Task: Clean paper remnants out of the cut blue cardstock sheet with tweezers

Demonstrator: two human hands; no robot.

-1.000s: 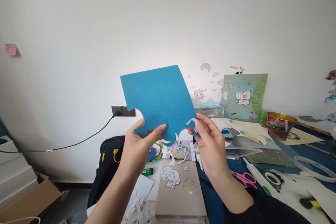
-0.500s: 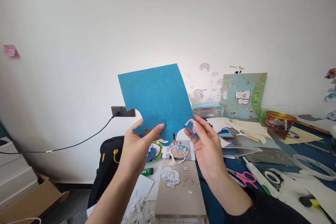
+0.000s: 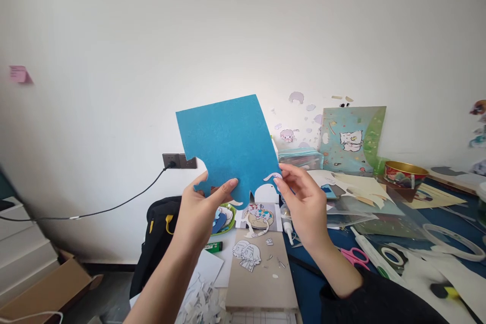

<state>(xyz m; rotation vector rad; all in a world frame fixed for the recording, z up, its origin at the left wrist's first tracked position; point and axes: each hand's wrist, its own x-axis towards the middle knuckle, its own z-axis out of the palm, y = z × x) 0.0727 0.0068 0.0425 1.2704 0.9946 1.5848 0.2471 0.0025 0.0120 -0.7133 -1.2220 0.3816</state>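
Note:
A sheet of blue paper [image 3: 228, 142] is held up in front of me, tilted, its lower edge cut into curves. My left hand [image 3: 203, 207] grips its lower left part, thumb on the front and fingers behind. My right hand [image 3: 304, 200] is at the lower right corner, thumb and fingers pinched around a small pale curved paper cutout [image 3: 272, 177] that lies over the blue. Whether these fingers also grip the blue sheet I cannot tell. Below, a grey-brown board [image 3: 261, 288] bears line-drawn figure cutouts [image 3: 246, 254] and small scraps.
Pink scissors [image 3: 355, 257], a white tape roll [image 3: 394, 256] and a glue bottle [image 3: 287, 225] lie on the right. Farther back stand a red-gold bowl [image 3: 406, 173] and a decorated panel [image 3: 354, 136]. Paper shreds [image 3: 201, 298] and a black backpack [image 3: 157, 228] are at left.
My right hand has turned and shifted slightly right, uncovering the glue bottle. The pale cutout has moved slightly left against the blue sheet. My left hand keeps its grip.

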